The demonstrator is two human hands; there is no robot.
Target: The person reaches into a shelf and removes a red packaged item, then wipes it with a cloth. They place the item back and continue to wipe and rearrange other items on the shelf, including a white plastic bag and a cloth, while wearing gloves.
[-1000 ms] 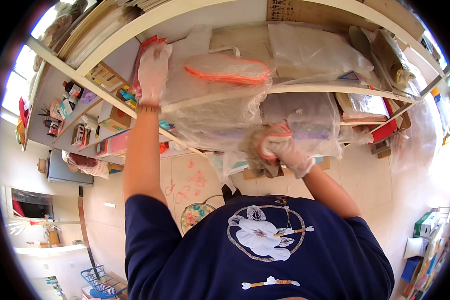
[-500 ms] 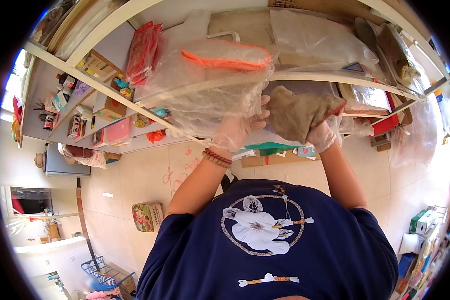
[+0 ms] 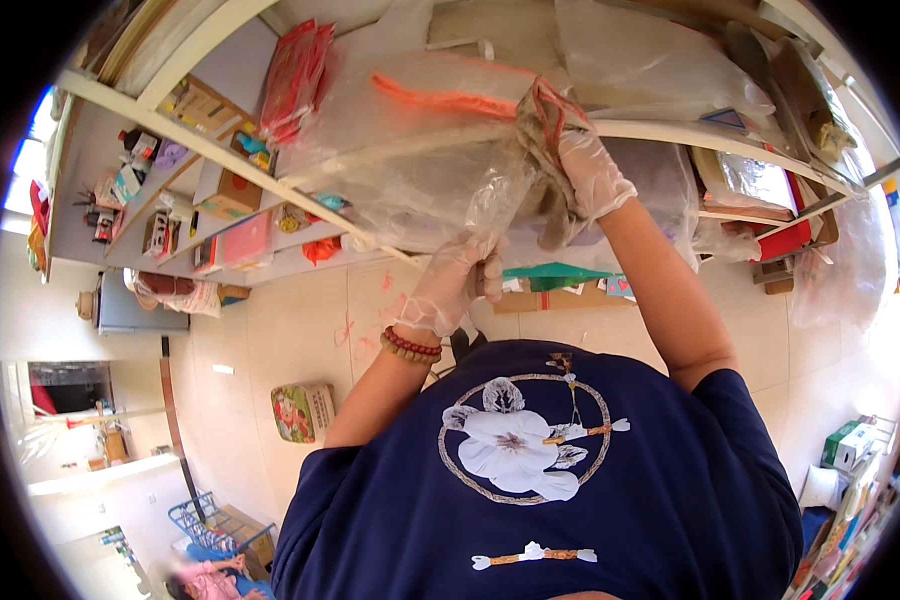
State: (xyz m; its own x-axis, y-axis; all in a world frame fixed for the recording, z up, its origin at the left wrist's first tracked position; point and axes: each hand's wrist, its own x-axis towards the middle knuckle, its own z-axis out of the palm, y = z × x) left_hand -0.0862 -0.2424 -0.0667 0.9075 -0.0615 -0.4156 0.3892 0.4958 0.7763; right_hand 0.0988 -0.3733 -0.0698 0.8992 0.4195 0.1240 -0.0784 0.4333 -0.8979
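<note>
Cloth [image 3: 543, 152] has shifted left; left hand [image 3: 455, 285] seemingly pinches plastic [image 3: 494, 205].

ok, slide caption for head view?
Gloved left grip holds clear plastic; gloved right grip holds grey-brown cloth by a shelf.

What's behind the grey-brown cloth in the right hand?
Around the cloth: clear plastic, an orange strip, a cream shelf edge. Directly behind it and the right hand: covered, can't tell.
</note>
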